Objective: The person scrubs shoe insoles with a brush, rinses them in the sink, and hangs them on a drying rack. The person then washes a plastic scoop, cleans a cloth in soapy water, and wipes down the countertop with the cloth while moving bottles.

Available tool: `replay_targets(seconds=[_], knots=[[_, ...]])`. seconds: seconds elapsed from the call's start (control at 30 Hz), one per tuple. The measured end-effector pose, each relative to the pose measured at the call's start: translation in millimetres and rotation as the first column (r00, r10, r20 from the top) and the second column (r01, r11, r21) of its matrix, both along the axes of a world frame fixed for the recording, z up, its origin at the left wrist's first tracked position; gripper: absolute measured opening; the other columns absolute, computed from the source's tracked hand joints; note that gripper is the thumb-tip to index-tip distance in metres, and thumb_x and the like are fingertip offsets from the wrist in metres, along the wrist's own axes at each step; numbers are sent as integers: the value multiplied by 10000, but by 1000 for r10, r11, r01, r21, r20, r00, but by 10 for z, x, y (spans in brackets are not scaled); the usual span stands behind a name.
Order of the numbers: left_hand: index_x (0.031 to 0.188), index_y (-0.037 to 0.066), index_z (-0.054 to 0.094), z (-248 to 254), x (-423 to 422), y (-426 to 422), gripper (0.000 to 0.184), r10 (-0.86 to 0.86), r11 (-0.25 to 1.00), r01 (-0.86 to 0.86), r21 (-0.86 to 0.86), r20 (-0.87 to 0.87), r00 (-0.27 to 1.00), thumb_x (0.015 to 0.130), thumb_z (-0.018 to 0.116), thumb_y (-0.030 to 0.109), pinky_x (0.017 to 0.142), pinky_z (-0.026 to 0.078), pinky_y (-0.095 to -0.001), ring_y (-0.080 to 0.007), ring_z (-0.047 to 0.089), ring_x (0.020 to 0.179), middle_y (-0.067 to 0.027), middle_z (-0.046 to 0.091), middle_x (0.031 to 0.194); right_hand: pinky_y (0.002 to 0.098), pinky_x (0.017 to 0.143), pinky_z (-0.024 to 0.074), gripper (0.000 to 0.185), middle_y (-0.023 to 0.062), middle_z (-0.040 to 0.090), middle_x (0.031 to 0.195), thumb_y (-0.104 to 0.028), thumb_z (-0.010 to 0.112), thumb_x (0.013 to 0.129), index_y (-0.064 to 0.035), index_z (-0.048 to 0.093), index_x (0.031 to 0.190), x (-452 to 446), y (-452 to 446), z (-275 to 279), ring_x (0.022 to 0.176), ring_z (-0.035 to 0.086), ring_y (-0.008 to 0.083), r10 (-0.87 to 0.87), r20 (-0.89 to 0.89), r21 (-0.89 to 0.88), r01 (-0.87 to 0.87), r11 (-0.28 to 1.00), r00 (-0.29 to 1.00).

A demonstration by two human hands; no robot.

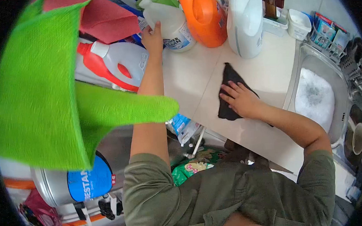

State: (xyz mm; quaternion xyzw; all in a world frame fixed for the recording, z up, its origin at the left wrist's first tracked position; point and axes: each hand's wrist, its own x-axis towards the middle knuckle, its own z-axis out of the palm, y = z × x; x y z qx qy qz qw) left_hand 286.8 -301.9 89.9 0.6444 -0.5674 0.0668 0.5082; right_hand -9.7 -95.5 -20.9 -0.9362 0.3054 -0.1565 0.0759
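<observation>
My right hand (239,99) lies with its fingers spread on a black cloth (229,109), which is flat on the light tiled counter (195,77). At the top, my left hand (152,38) touches the left side of a translucent white jug (169,25) with a blue label; how far its fingers wrap round the jug is partly unclear. Right of this jug stand an orange bottle (204,17) and a large white bottle (245,23). A clear bottle with a red handle (121,65) lies to the left of my left forearm.
A bright green cloth (36,92) hangs close to the camera and hides much of the left. The sink (336,76) at the right holds white foam (314,95). A white tub (298,24) and a basket of packets (328,35) stand behind it.
</observation>
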Motion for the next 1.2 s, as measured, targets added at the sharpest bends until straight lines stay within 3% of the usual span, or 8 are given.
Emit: replay_targets(seconds=[0.3, 0.37, 0.47, 0.6, 0.67, 0.8, 0.9, 1.2], knots=[[757, -101, 596, 116, -78, -423, 619, -89, 992, 85, -96, -33, 995, 848, 440, 491, 640, 437, -429, -378, 591, 707, -252, 603, 731, 509, 1044, 92, 462, 41, 289, 1386, -396, 438, 804, -276, 447, 1250, 1698, -388, -17, 1300, 187, 295, 340, -8, 216, -330, 919, 940], [795, -95, 608, 348, -243, -290, 596, 150, 983, -160, 91, 105, 983, 855, 441, 474, 640, 438, -422, -371, 591, 698, -245, 607, 734, 525, 1033, 131, 455, 39, 312, 1372, -401, 448, 803, -258, 465, 1235, 2042, -582, -103, 1288, 211, 311, 227, 37, 189, -230, 955, 973], [875, -72, 604, 453, -239, -198, 554, -116, 991, 122, 48, -101, 988, 871, 433, 455, 657, 441, -376, -290, 587, 694, -196, 618, 786, 511, 1041, 115, 467, 44, 297, 1381, -401, 446, 805, -237, 459, 1243, 2385, -913, -224, 1296, 192, 299, 48, 57, 194, -58, 979, 997], [985, -83, 569, 565, -113, -126, 617, -71, 997, 72, 2, -139, 988, 866, 409, 501, 760, 439, -336, -261, 582, 847, -198, 605, 945, 482, 1045, 124, 494, 49, 288, 1388, -393, 458, 800, -199, 445, 1254, 2332, -1457, -90, 1296, 194, 280, -93, 64, 222, 77, 972, 994], [1116, -50, 501, 560, 231, -287, 570, -367, 930, 362, -67, -236, 900, 886, 402, 461, 812, 423, -306, -236, 555, 928, -156, 570, 1051, 471, 1043, 139, 509, 60, 287, 1388, -391, 458, 798, -163, 442, 1252, 2209, -1774, -36, 1290, 213, 279, -188, 38, 191, 177, 965, 981], [1158, -32, 476, 632, 158, -210, 533, -345, 939, 334, -86, -277, 897, 905, 383, 428, 851, 401, -285, -218, 533, 968, -130, 553, 1079, 448, 1048, 148, 567, 108, 267, 1391, -402, 434, 799, -103, 391, 1279, 2054, -2272, -132, 1287, 225, 285, -543, 177, 142, 524, 840, 821], [1138, -31, 487, 548, 151, -296, 545, -397, 917, 394, -55, -195, 897, 888, 410, 447, 793, 428, -297, -229, 552, 924, -129, 576, 1021, 411, 1061, 138, 615, 135, 235, 1399, -422, 402, 806, -106, 305, 1325, 1964, -2483, -230, 1298, 201, 278, -626, 287, 443, 479, 758, 725], [783, -88, 580, 467, -140, -293, 652, 94, 995, -91, -32, 119, 988, 857, 369, 525, 695, 431, -444, -373, 583, 721, -250, 604, 756, 395, 1069, 124, 675, 143, 177, 1418, -385, 389, 820, 1, 205, 1342, 1941, -2119, -235, 1305, 175, 285, -710, 162, 353, 631, 690, 686]])
